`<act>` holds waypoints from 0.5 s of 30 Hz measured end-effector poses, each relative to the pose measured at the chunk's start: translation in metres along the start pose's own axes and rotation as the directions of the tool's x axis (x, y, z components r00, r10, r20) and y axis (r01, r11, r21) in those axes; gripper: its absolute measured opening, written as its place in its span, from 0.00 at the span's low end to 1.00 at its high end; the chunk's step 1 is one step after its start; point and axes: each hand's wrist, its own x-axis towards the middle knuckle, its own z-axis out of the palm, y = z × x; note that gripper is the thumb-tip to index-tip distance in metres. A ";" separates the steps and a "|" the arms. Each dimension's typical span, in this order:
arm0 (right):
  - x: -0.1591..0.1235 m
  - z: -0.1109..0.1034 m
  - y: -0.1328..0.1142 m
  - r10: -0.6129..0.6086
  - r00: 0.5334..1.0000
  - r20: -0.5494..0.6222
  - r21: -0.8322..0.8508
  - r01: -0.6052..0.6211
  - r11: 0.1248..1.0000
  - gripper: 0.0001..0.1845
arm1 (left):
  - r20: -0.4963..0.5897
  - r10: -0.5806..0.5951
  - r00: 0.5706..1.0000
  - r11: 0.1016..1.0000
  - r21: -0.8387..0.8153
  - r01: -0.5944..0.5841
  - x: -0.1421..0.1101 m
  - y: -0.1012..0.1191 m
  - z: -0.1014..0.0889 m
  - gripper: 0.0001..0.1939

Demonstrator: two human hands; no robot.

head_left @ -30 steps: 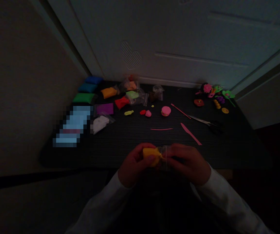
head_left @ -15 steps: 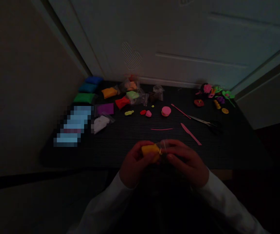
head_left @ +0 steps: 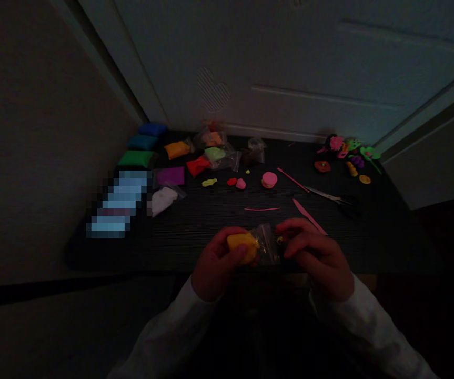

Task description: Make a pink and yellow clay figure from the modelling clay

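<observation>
My left hand (head_left: pixel 219 263) is closed around a small clear zip bag of yellow modelling clay (head_left: pixel 246 247). The bag's clear mouth end (head_left: pixel 266 245) points right, out of my fingers. My right hand (head_left: pixel 315 255) is just right of the bag, apart from it, with its fingers bent. At its fingertips is a small yellow bit (head_left: pixel 279 240), too dark and tiny to name surely. Beyond my hands lie a thin pink strip (head_left: pixel 262 209), a pink clay knife (head_left: pixel 308 215) and a pink clay macaron (head_left: pixel 269 180).
Bagged clay, including purple (head_left: pixel 171 176), white (head_left: pixel 164 201) and green (head_left: pixel 135 158), stands at the left by a blurred bright screen (head_left: pixel 120 200). Scissors (head_left: pixel 329 197) and a pink tool (head_left: pixel 293 180) lie right. Several finished clay pieces (head_left: pixel 336 143) sit at the back right corner.
My right hand has drawn off the bag to the right, with the small yellow bit now showing at its fingertips. The bag's clear end has come into view. The left hand keeps its hold.
</observation>
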 end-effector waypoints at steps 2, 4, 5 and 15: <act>0.000 -0.001 0.001 -0.004 1.000 0.010 -0.020 0.004 1.000 0.10 | -0.003 0.003 1.000 1.000 -0.001 -0.003 0.000 0.000 -0.002 0.17; -0.001 -0.002 0.003 -0.001 1.000 0.005 -0.027 0.001 1.000 0.10 | -0.005 0.004 1.000 1.000 -0.003 -0.004 0.001 0.000 -0.003 0.18; -0.001 -0.002 0.004 0.011 1.000 -0.001 -0.036 -0.011 0.999 0.09 | -0.007 0.003 1.000 1.000 -0.005 -0.004 0.001 0.000 -0.004 0.18; -0.002 -0.019 0.038 -0.022 1.000 -0.005 -0.562 0.016 0.827 0.10 | -0.045 0.023 0.999 1.000 0.006 -0.023 0.003 0.002 -0.010 0.19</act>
